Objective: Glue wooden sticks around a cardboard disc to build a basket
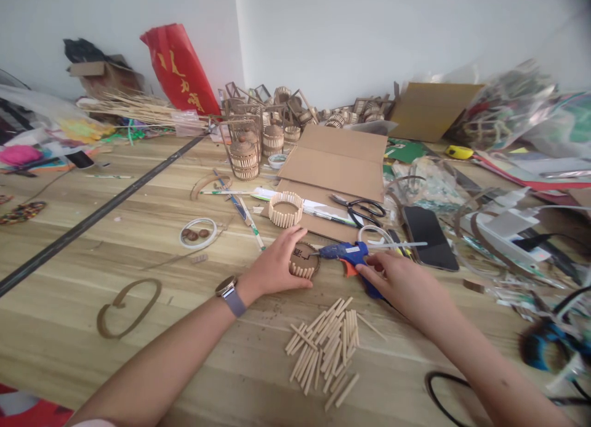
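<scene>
Nearest to us lies a heap of short pale wooden sticks (325, 350) on the tabletop (69, 341). Beyond it, our left hand (277, 268) closes its grip on a small round cardboard disc (305, 261). Our right hand (399, 284) clasps a blue hot-glue gun (346, 252), which lies crosswise with its nozzle pointing left, just beside the disc.

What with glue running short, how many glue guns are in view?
1: the blue glue gun, held by the right hand, its nozzle at the cardboard disc under the left hand. Clutter may hide others.
</scene>
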Demonstrator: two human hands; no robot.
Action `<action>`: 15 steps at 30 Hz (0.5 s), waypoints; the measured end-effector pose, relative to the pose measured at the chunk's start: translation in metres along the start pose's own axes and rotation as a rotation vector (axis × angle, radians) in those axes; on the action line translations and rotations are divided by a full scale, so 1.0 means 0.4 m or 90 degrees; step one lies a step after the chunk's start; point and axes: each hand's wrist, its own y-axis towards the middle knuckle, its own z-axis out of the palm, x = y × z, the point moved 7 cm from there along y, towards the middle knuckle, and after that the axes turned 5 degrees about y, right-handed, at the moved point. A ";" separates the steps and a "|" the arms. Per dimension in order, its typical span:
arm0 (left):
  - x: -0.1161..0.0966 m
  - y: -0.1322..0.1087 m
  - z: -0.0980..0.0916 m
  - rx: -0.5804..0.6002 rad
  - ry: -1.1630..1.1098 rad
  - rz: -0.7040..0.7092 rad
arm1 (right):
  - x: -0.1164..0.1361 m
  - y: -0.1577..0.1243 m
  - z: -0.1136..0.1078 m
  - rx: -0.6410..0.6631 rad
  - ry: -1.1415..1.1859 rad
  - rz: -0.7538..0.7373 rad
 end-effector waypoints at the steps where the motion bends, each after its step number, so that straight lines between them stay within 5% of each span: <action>1: -0.002 0.000 0.000 -0.005 0.011 0.004 | -0.005 -0.005 0.014 0.016 0.004 0.006; 7: -0.012 -0.006 -0.002 -0.039 0.052 0.015 | -0.023 -0.012 0.057 0.000 0.117 0.037; 15: -0.013 -0.005 -0.005 -0.041 0.040 0.013 | -0.023 -0.021 0.025 -0.053 0.377 0.037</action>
